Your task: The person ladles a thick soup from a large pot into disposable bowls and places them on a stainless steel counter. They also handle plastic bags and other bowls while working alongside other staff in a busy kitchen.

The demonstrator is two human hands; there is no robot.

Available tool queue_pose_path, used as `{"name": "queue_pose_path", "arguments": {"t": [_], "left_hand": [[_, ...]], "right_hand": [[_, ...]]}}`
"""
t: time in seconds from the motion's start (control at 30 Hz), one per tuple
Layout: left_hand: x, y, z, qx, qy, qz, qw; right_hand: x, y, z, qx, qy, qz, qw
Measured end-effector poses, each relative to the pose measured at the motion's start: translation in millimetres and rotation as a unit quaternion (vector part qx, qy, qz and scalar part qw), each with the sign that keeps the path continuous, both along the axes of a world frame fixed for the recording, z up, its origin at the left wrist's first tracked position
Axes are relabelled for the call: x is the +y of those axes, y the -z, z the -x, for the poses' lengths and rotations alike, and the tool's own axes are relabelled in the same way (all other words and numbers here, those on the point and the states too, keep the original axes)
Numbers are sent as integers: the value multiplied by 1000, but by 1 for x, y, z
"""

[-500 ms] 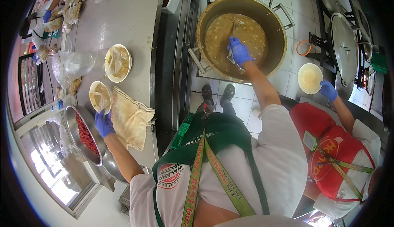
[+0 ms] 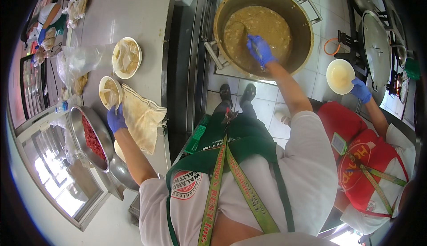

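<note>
My gloved right hand (image 2: 261,51) is closed round the handle of what looks like a ladle inside a big metal pot (image 2: 307,56). The ladle's end is sunk in brown, chunky stew (image 2: 271,23) and mostly hidden. Over the steel table, my gloved left hand (image 2: 116,119) grips the near rim of a small white bowl (image 2: 104,85) lined with a clear plastic bag. Some brown food shows inside that bag. Just beyond stands a second bag-lined white bowl (image 2: 139,56) with similar contents. A cream cloth (image 2: 142,121) lies right of my left hand.
A steel basin (image 2: 108,146) of red meat-like pieces sits left of my left forearm. Clear plastic bags (image 2: 82,59) lie on the steel table (image 2: 147,12). At right, a person in a red apron (image 2: 356,152) holds a pale bowl (image 2: 340,77) beside burners and a lidded pot (image 2: 375,50).
My right hand has turned a little inside the pot, and the ladle's metal handle shows less. My left hand stays at the bowl. The view has shifted slightly.
</note>
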State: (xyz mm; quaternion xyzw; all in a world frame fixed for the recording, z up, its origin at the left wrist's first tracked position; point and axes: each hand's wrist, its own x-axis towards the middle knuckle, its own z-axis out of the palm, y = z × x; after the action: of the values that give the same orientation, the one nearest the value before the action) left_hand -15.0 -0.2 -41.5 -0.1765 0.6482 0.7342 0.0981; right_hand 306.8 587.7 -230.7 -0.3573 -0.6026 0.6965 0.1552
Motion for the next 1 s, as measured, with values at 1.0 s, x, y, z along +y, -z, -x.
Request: {"name": "queue_pose_path", "arguments": {"t": [1.0], "left_hand": [[45, -60, -106, 36, -80, 148, 985]], "right_hand": [[49, -22, 1, -75, 172, 66, 980]]}}
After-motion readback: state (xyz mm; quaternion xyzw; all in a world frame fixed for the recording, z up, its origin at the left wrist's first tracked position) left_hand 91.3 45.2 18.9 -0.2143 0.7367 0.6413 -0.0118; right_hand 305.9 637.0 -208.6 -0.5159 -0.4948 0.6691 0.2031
